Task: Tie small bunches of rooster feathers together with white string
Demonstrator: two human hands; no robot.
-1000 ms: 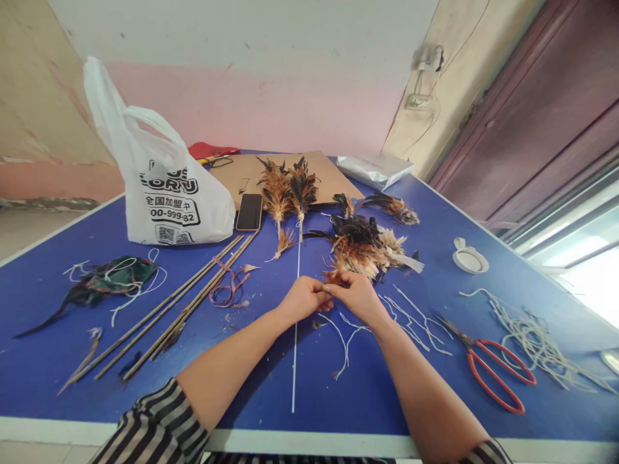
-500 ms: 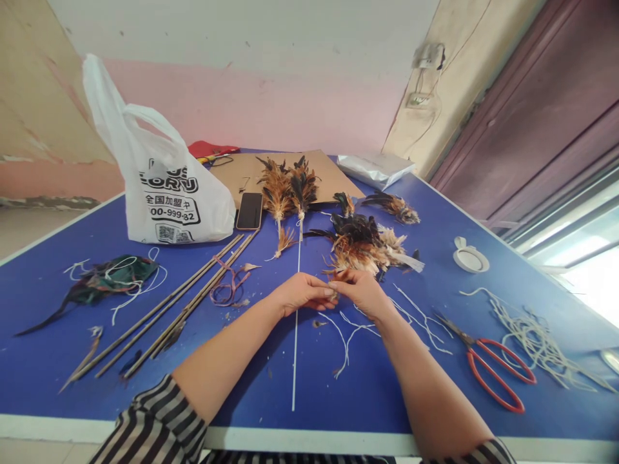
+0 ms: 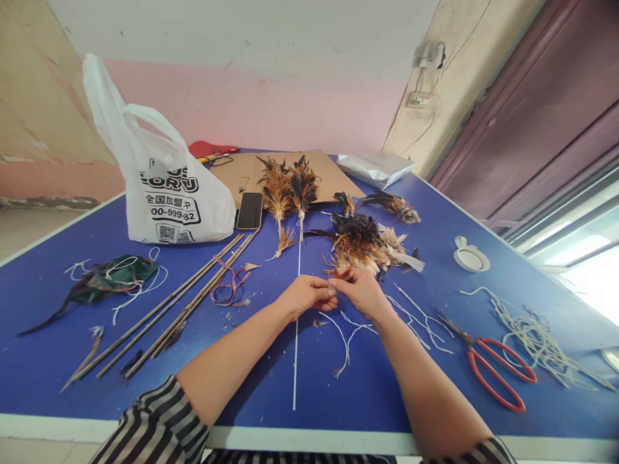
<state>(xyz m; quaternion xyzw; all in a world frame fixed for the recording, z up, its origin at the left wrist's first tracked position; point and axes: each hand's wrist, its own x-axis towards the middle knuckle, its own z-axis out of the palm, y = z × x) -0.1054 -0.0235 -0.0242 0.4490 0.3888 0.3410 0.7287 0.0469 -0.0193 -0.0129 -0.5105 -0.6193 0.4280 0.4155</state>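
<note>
Black-grey striped sleeves, brown-black feathers, blue table, red scissor handles

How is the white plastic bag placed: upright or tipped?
Upright: the white plastic bag stands on the blue table, its handles on top.

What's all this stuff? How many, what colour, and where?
Table: one, blue, underneath
Bag: one, white, back left
Red item: one, red, back
Phone: one, dark, beside bag
Cardboard: one, brown, back
Tied feather bundles: two, brown-black, middle
Feather pile: one, brown and black, middle
Feather bunch: one, dark, right
Packet: one, silver, back right
Ring: one, white, right
Scissors: one pair, red handles, right
String tangle: one, whitish, far right
Cut strings: several, white, middle
Sticks: several, tan, left
Ribbon: one, purplish, by sticks
Green bundle: one, dark green, left
Wall boxes: two, pale, upper right
Left hand and right hand: two, bare, middle
Sleeves: two, striped, bottom
</note>
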